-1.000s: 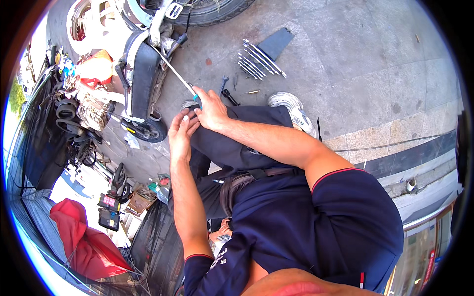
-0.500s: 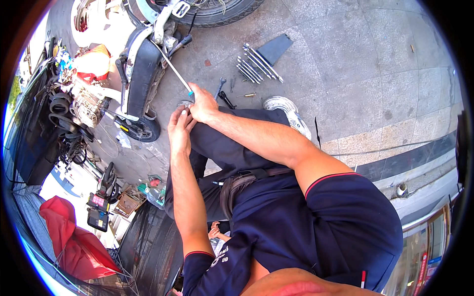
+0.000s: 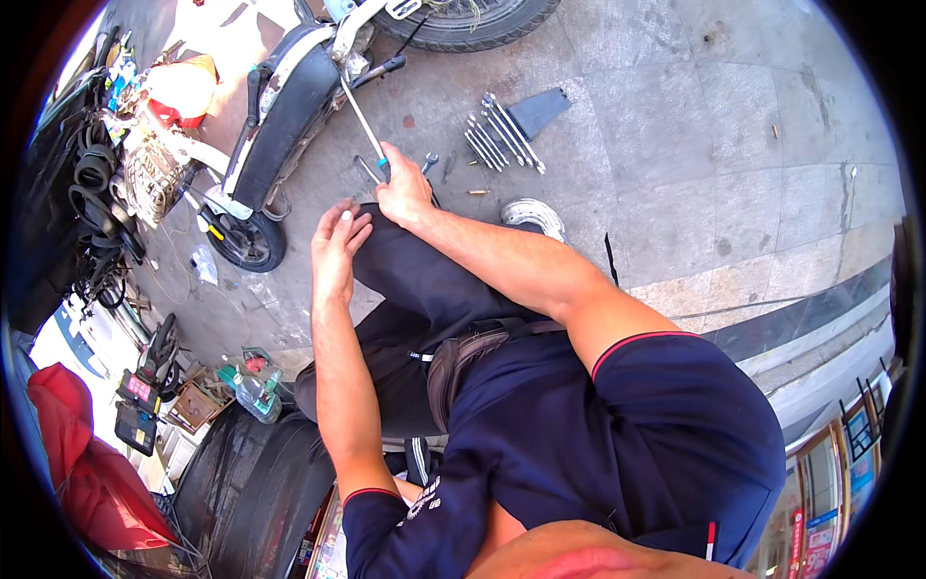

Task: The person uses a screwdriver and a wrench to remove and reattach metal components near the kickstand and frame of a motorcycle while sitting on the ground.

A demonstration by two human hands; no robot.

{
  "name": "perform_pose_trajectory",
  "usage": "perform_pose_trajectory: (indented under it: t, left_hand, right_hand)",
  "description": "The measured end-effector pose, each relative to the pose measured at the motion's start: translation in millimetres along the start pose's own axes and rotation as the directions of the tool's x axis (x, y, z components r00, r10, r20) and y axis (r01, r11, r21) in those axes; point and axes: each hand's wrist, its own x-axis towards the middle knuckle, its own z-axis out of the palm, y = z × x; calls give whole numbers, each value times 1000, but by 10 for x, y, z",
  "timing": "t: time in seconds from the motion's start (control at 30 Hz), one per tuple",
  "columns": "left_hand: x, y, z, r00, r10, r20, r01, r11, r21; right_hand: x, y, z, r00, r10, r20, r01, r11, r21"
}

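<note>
My right hand [image 3: 405,193] is closed round the teal handle of a long screwdriver [image 3: 362,121], whose shaft reaches up to the scooter [image 3: 289,116], by the edge of its black seat; I cannot make out exactly what the tip touches. My left hand [image 3: 338,246] is by my dark-trousered knee, fingers loosely bent and apart, with nothing visible in it. On the paving beyond my hands lie an open-end wrench [image 3: 430,161], a small brass piece [image 3: 477,191] and several silver wrenches [image 3: 492,145] beside a dark grey holder [image 3: 538,111].
A tyred wheel [image 3: 473,24] is at the top. Tyres and tubes [image 3: 92,193] pile at the left, with red cloth [image 3: 92,463], a toolbox [image 3: 135,425] and plastic bottles [image 3: 256,396] lower down. A step edge [image 3: 810,338] and display case [image 3: 820,492] are at the right.
My left hand has drawn leftward, apart from my right hand, which still grips the screwdriver and sits slightly higher in the picture. The view has shifted, with the scooter's seat appearing farther right.
</note>
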Motion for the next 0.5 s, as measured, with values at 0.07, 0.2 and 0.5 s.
perform_pose_trajectory:
  t: [0.07,0.2,0.5]
  left_hand:
    - [-66,23,-164,1000,19,-4,-19,1000,17]
    - [-4,-9,-492,998,60,-2,-60,998,29]
    - [108,-25,-775,991,115,61,-115,993,-4]
  right_hand:
    - [9,94,95,998,-32,-46,33,999,5]
    - [187,245,117,999,-24,36,17,983,183]
    - [315,192,-191,947,14,320,-143,914,381]
